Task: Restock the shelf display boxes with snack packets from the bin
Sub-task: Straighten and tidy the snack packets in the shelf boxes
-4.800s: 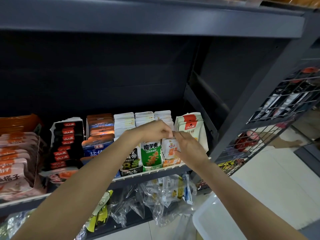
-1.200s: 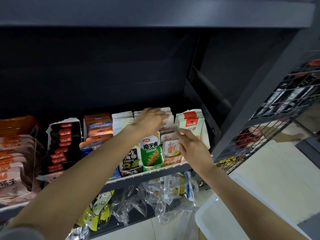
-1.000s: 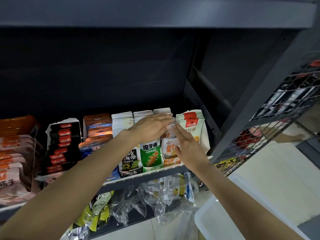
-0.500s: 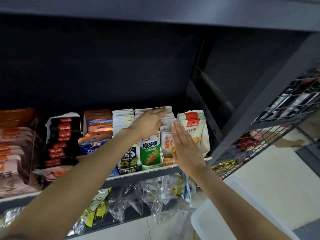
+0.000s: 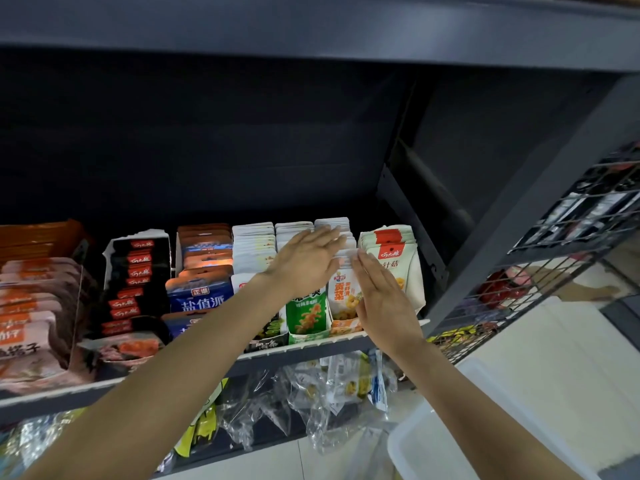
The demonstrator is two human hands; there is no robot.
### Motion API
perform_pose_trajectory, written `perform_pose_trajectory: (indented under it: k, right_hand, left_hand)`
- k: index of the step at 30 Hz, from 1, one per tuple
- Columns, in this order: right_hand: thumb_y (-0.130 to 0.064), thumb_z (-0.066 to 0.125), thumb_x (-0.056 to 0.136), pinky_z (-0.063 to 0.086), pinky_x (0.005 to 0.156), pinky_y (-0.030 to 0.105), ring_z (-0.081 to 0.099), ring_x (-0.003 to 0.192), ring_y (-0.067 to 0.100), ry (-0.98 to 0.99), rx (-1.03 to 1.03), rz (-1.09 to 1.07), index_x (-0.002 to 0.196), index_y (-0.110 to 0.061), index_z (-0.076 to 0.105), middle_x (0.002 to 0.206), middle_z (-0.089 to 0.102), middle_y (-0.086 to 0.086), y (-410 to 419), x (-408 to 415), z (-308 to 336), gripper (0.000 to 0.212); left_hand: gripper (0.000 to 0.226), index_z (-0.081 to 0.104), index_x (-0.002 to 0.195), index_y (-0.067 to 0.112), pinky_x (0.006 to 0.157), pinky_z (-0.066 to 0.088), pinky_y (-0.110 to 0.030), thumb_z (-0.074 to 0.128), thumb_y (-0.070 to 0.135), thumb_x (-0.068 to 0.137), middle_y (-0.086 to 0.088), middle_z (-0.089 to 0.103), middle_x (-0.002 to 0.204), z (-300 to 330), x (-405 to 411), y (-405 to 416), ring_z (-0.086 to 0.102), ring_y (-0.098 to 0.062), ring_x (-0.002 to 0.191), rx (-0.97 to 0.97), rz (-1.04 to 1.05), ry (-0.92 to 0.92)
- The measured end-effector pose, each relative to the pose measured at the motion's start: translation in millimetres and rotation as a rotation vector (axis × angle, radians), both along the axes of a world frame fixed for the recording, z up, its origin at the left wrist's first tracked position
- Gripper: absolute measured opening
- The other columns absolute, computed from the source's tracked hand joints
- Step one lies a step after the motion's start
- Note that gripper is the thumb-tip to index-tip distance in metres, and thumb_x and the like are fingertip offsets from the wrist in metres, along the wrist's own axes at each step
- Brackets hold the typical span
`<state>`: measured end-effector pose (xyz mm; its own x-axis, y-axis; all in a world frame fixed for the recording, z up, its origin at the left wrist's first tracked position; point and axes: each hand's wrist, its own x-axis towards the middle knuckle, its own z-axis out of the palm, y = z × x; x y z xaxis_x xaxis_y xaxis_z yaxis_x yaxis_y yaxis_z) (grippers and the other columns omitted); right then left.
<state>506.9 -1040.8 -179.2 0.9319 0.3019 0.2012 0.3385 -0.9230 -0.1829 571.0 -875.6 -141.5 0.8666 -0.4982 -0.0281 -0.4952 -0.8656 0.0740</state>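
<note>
Snack packets (image 5: pixel 344 296) stand upright in a narrow orange display box (image 5: pixel 346 328) at the front edge of a dark shelf (image 5: pixel 304 344), printed faces forward, long axis vertical, filed in a row running toward the back. A green box (image 5: pixel 307 318) sits touching its left side; a taller pouch stack (image 5: pixel 394 258) stands on its right. The left hand (image 5: pixel 304 261) lies flat, fingers spread, over the row's tops. The right hand (image 5: pixel 384 299), fingers straight and together, presses the row's right side. A white bin (image 5: pixel 485 441) sits below.

Both arms extended; left grip (image 5: pixel 304 259), right grip (image 5: pixel 384 299) flat, fingers straight.
</note>
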Motion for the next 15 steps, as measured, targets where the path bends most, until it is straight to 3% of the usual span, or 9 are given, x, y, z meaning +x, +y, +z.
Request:
perform_pose_trajectory:
  k: [4, 7, 10, 15]
  right_hand:
    - [-0.013, 0.041, 0.095, -0.004, 0.115, 0.022, 0.0, 0.145, 0.011, 0.061, -0.036, 0.03, 0.149, -0.012, -0.004, 0.158, -0.004, 0.001, 2, 2, 7, 0.07]
    - [-0.017, 0.039, 0.096, -0.002, 0.116, 0.023, -0.001, 0.145, 0.01, 0.086, -0.071, 0.014, 0.15, -0.013, -0.003, 0.158, -0.006, -0.001, 1, 7, 15, 0.069]
    - [-0.02, 0.04, 0.096, -0.002, 0.118, 0.025, -0.004, 0.145, 0.009, 0.113, -0.086, 0.008, 0.15, -0.014, -0.006, 0.158, -0.009, -0.002, 3, 10, 20, 0.071]
    - [-0.022, 0.04, 0.097, -0.001, 0.119, 0.027, -0.009, 0.145, 0.01, 0.147, -0.116, 0.015, 0.149, -0.013, -0.01, 0.158, -0.012, -0.001, 5, 14, 24, 0.073]
  left_hand:
    - [0.054, 0.006, 0.151, 0.012, 0.116, 0.0, -0.031, 0.016, 0.036, 0.103, -0.004, 0.002, 0.159, 5, 12, -3, -0.001, -0.015, 0.146, 0.064, 0.077, 0.078]
    - [0.054, 0.013, 0.15, 0.015, 0.116, 0.003, -0.031, 0.021, 0.038, 0.102, -0.002, 0.008, 0.159, 12, 18, -5, 0.003, -0.014, 0.146, 0.006, 0.089, 0.152]
    - [0.052, 0.02, 0.149, 0.02, 0.116, 0.007, -0.033, 0.025, 0.036, 0.101, 0.002, 0.013, 0.158, 16, 21, -2, 0.008, -0.013, 0.145, -0.06, 0.114, 0.091]
    - [0.052, 0.025, 0.148, 0.016, 0.114, 0.01, -0.034, 0.025, 0.034, 0.1, 0.001, 0.02, 0.156, 14, 32, -1, 0.017, -0.016, 0.143, 0.028, 0.155, 0.056]
